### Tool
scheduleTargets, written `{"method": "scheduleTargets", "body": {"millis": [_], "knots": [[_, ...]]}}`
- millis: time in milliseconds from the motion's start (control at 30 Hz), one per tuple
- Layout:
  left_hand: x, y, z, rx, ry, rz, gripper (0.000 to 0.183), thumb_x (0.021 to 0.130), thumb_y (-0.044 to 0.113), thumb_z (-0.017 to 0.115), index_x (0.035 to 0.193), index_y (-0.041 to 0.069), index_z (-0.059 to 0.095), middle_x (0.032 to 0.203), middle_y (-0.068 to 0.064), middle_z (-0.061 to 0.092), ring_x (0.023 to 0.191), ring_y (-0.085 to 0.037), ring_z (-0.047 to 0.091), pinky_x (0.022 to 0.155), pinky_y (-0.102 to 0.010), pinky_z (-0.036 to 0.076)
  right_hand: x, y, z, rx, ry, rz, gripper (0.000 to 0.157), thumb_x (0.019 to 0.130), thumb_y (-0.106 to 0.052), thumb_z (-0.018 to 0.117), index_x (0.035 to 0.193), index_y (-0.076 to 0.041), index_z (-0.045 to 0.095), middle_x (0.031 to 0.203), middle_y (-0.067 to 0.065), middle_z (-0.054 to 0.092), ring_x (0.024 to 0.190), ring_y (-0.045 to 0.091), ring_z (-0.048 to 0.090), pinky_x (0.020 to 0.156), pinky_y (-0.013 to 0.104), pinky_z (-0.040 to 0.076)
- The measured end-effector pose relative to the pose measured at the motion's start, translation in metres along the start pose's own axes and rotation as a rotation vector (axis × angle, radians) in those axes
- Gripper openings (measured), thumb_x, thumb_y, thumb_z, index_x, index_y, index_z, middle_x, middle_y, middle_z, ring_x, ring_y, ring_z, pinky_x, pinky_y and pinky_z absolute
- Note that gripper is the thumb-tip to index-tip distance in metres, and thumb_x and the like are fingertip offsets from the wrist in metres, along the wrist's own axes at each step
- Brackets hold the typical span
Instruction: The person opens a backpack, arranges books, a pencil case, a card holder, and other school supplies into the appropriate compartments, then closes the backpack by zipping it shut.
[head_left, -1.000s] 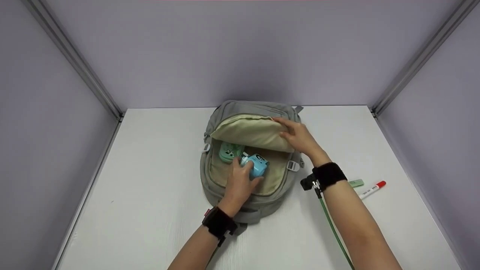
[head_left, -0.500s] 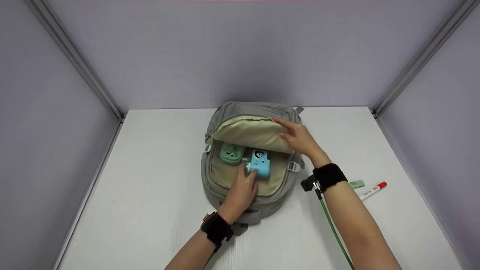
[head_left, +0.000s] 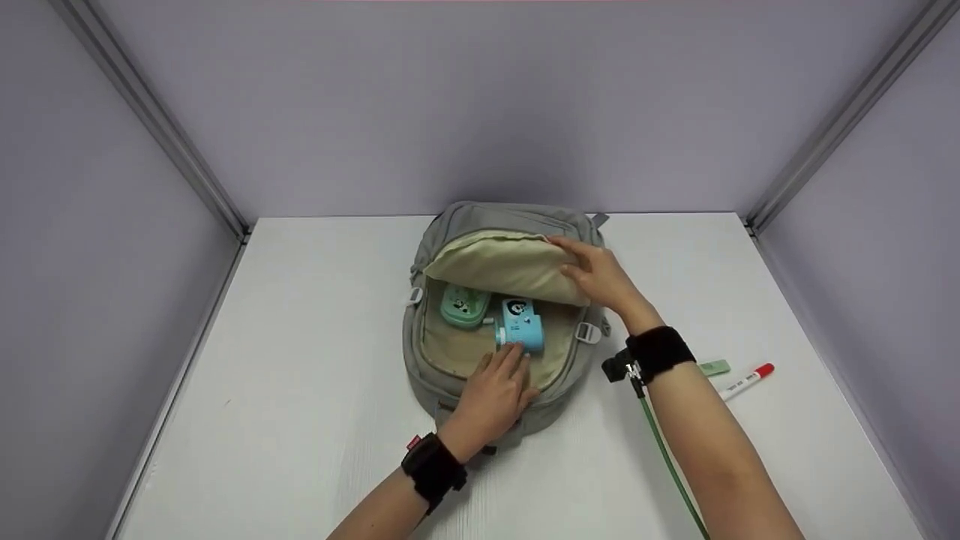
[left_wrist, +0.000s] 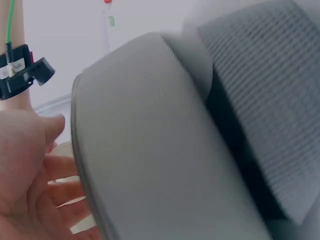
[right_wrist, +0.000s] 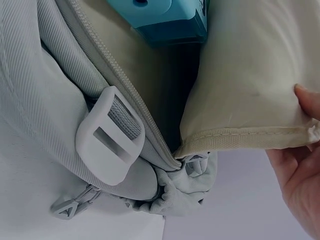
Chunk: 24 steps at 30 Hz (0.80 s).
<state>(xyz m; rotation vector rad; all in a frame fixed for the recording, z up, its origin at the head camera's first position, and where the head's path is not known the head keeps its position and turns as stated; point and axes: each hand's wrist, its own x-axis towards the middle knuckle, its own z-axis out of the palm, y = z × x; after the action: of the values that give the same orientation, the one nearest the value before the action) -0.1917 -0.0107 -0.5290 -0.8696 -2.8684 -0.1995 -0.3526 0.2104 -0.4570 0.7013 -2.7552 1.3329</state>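
Note:
A grey backpack [head_left: 435, 390] lies on its back with its main pocket unzipped. Between thumb and fingers my right hand [head_left: 600, 277] holds up the cream-lined flap [head_left: 499, 266] at its edge; the right wrist view shows that grip on the lining [right_wrist: 245, 90]. Inside sits a light blue crank pencil sharpener [head_left: 521, 326] with a panda print. Left of it is a small green panda case [head_left: 463, 306], partly under the flap. My left hand [head_left: 491, 397] reaches over the pocket's near rim, fingers extended, fingertips at the sharpener's near edge. In the left wrist view the bag [left_wrist: 145, 140] hides those fingertips.
On the white table [head_left: 300, 337], beside my right forearm, lie a white marker [head_left: 742, 382] with a red cap and a small green block [head_left: 714, 367]. Walls stand behind and on both sides. A green cable [head_left: 667, 450] runs from my right wrist camera.
My left hand has let go of the pencil sharpener, which now stands straighter on the pocket lining, and has drawn back toward the near rim. My right hand keeps holding the flap.

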Motion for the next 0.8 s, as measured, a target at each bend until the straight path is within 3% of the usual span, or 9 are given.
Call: {"method": "scheduleTargets", "body": {"millis": [100,167,367,800], "knots": [[0.001,0.0,0.001,-0.002,-0.11,-0.019,0.063,0.103,0.051,0.036,0.146,0.007,0.046,0.157,-0.015,0.029,0.144,-0.029,0.026,0.112,-0.047,0.027,0.0,-0.001,0.0,0.012,-0.019,0.026,0.051,0.094,-0.001,0.063,0.142,-0.016,0.054,0.142,0.009,0.053,0.132,0.029,0.046,0.106,0.046,0.037],[0.005,0.0,0.001,-0.013,-0.139,-0.028,0.064,0.103,0.054,0.034,0.147,0.008,0.046,0.158,-0.016,0.025,0.146,-0.03,0.022,0.113,-0.048,0.024,-0.001,-0.002,-0.001,0.021,-0.028,0.037,0.051,0.095,-0.001,0.062,0.143,-0.017,0.053,0.143,0.008,0.052,0.133,0.028,0.045,0.106,0.045,0.037],[0.018,-0.003,0.002,-0.001,-0.139,-0.048,0.069,0.101,0.058,0.036,0.147,0.008,0.044,0.157,-0.021,0.023,0.145,-0.035,0.022,0.113,-0.047,0.024,0.001,-0.004,-0.003,0.023,-0.036,0.029,0.05,0.096,-0.003,0.062,0.143,-0.018,0.053,0.143,0.005,0.052,0.134,0.026,0.044,0.107,0.044,0.036],[0.054,-0.009,-0.008,-0.037,-0.232,-0.104,0.07,0.101,0.059,0.036,0.151,0.011,0.039,0.156,-0.021,0.027,0.14,-0.035,0.033,0.112,-0.047,0.028,0.001,-0.007,-0.004,0.045,-0.039,0.004,0.051,0.094,0.0,0.063,0.142,-0.016,0.054,0.142,0.006,0.053,0.133,0.027,0.044,0.106,0.045,0.037]]}}
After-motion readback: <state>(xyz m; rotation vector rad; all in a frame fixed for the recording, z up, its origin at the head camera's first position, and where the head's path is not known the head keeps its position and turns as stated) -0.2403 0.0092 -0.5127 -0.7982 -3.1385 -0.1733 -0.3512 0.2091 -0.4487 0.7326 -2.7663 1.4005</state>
